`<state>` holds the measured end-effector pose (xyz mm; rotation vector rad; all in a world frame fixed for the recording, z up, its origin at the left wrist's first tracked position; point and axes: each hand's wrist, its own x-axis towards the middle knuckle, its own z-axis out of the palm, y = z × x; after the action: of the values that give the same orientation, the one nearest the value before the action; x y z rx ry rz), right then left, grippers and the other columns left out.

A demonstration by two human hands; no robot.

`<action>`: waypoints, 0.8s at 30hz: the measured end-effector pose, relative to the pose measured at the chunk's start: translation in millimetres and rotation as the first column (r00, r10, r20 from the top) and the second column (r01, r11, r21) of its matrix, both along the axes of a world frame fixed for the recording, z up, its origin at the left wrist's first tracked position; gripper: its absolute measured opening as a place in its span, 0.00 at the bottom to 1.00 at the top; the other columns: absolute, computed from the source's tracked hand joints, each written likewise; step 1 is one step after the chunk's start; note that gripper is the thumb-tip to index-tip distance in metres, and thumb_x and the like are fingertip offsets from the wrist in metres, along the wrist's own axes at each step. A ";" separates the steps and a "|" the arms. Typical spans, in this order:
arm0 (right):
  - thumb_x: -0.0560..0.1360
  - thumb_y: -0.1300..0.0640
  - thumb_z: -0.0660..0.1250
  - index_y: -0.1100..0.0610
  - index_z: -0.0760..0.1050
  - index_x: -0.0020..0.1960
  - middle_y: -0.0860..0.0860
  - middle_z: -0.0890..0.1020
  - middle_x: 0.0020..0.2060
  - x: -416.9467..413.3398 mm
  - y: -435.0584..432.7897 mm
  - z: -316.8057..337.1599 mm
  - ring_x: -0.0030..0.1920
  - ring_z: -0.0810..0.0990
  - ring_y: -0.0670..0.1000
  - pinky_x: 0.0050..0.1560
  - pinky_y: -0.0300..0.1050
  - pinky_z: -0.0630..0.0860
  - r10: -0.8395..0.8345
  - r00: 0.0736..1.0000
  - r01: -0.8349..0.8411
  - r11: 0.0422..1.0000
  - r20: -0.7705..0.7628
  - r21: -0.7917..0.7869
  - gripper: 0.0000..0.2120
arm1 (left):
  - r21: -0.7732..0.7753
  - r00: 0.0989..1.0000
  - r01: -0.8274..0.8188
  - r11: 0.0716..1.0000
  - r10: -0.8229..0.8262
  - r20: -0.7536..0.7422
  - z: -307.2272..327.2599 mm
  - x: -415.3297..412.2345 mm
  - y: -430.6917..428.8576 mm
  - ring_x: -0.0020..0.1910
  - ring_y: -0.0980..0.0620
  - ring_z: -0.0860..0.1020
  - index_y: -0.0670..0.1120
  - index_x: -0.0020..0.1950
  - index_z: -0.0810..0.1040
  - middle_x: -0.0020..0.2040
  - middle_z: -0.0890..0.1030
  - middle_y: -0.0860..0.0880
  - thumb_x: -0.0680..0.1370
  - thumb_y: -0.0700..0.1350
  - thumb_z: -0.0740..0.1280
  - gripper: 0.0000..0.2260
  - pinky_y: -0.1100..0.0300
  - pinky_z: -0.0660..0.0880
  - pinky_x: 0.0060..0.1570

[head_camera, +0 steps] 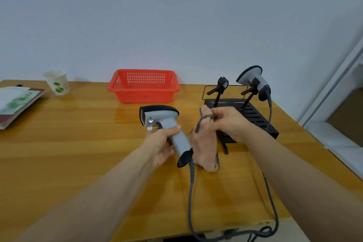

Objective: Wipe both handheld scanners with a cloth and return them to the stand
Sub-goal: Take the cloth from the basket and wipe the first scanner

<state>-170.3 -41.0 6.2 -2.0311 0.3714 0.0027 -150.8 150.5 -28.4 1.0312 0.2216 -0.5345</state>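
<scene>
Above the wooden tabletop [78,143], in the head view, the left hand [160,144] grips the handle of a grey scanner [164,120] with a black top and a dark cable [190,184] hanging from its base. Just beside it the right hand [230,123] pinches a fuzzy pink cloth [205,145] with a dark checked edge. Behind them the second scanner [252,76], grey and black too, sits on the right holder of the black stand [256,117]

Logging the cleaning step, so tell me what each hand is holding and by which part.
The left hand grips a scanner around its grey handle. The right hand pinches the pink cloth near its upper edge.
</scene>
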 end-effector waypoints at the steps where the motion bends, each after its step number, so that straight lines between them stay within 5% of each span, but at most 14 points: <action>1: 0.65 0.69 0.74 0.63 0.70 0.66 0.57 0.77 0.61 0.2 0.8 -3.8 0.63 0.75 0.56 0.64 0.55 0.72 0.010 0.998 -0.014 0.997 -0.054 -0.079 0.30 | 0.006 1.000 -0.004 1.000 0.004 -0.005 -1.3 0.5 1.2 0.47 0.46 0.79 0.39 0.58 0.73 0.48 0.80 0.42 0.72 0.34 0.70 0.16 0.51 0.78 0.39; 3: 0.66 0.67 0.75 0.63 0.69 0.68 0.58 0.75 0.63 0.9 2.9 -8.9 0.64 0.74 0.56 0.65 0.53 0.71 -0.013 0.998 0.002 0.986 -0.067 -0.169 0.32 | 0.008 1.000 0.004 1.000 -0.004 -0.016 -2.3 0.4 2.5 0.47 0.45 0.79 0.39 0.55 0.73 0.48 0.79 0.42 0.73 0.33 0.70 0.13 0.50 0.78 0.40; 8: 0.76 0.59 0.65 0.55 0.78 0.55 0.53 0.80 0.53 0.5 10.9 -10.1 0.51 0.79 0.52 0.52 0.49 0.79 -0.025 0.998 -0.006 0.876 -0.059 -0.483 0.09 | -0.018 0.998 0.052 0.999 -0.052 -0.035 -2.5 -4.6 0.8 0.46 0.44 0.78 0.39 0.51 0.73 0.47 0.77 0.41 0.73 0.28 0.64 0.10 0.50 0.78 0.40; 13: 0.78 0.58 0.62 0.53 0.73 0.58 0.53 0.75 0.56 7.2 13.8 12.9 0.45 0.81 0.55 0.41 0.53 0.83 -0.088 0.990 0.109 0.973 0.108 -0.203 0.10 | -0.026 0.996 0.080 0.996 -0.079 0.028 -1.2 -2.8 2.2 0.53 0.40 0.79 0.37 0.60 0.72 0.54 0.79 0.38 0.72 0.26 0.65 0.17 0.47 0.79 0.44; 17: 0.77 0.59 0.63 0.49 0.76 0.50 0.53 0.82 0.47 0.9 39.3 14.9 0.46 0.81 0.54 0.45 0.52 0.80 0.013 0.979 -0.013 1.000 0.205 -0.002 0.06 | -0.018 0.989 0.123 0.992 -0.121 0.082 0.2 -6.5 -2.5 0.50 0.42 0.80 0.39 0.54 0.74 0.51 0.80 0.40 0.73 0.27 0.66 0.12 0.47 0.79 0.45; 21: 0.74 0.53 0.69 0.51 0.80 0.48 0.53 0.83 0.47 -4.8 59.1 7.9 0.49 0.81 0.54 0.52 0.55 0.79 0.042 0.991 -0.075 0.960 0.126 0.271 0.04 | -0.005 0.978 0.158 0.987 -0.156 0.137 3.2 -10.8 -5.7 0.51 0.42 0.80 0.38 0.54 0.74 0.52 0.81 0.39 0.74 0.26 0.63 0.13 0.46 0.80 0.44; 24: 0.76 0.52 0.66 0.57 0.81 0.47 0.52 0.84 0.43 -6.2 62.0 7.8 0.41 0.83 0.48 0.44 0.44 0.81 -0.039 0.991 -0.021 0.894 0.125 0.448 0.09 | 0.016 0.978 0.173 0.985 -0.173 0.118 5.0 -9.7 -3.6 0.52 0.40 0.80 0.35 0.61 0.71 0.56 0.78 0.37 0.74 0.27 0.63 0.15 0.47 0.81 0.43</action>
<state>-176.5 21.0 14.0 -1.5602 0.2670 -0.0467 -160.5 146.9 -23.5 1.0902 0.0272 -0.6275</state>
